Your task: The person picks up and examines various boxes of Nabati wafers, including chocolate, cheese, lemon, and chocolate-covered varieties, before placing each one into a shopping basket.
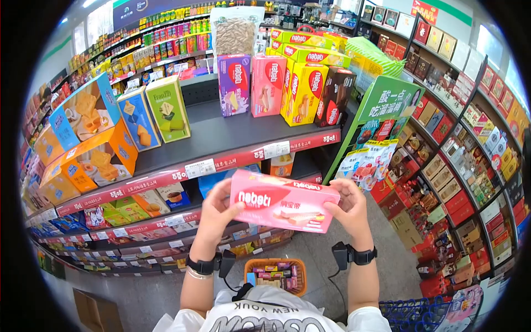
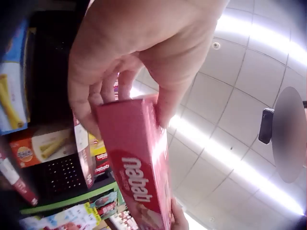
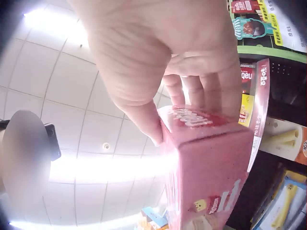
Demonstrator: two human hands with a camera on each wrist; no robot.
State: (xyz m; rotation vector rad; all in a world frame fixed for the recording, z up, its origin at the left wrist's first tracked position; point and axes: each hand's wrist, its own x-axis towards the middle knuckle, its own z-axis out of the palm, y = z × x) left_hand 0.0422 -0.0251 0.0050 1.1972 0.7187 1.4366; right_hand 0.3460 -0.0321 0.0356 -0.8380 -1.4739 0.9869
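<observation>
Pink wafer box [image 1: 282, 205], held two-handed
Left hand [image 1: 219, 210] and right hand [image 1: 352, 210] clamp opposite ends, likely for steadiness.

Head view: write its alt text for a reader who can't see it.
Two hands, left and right, hold up a pink Nabati wafer box, fingers at its ends, before a store shelf of boxed snacks. Below, an orange basket holding small packages stands on the gray floor.
</observation>
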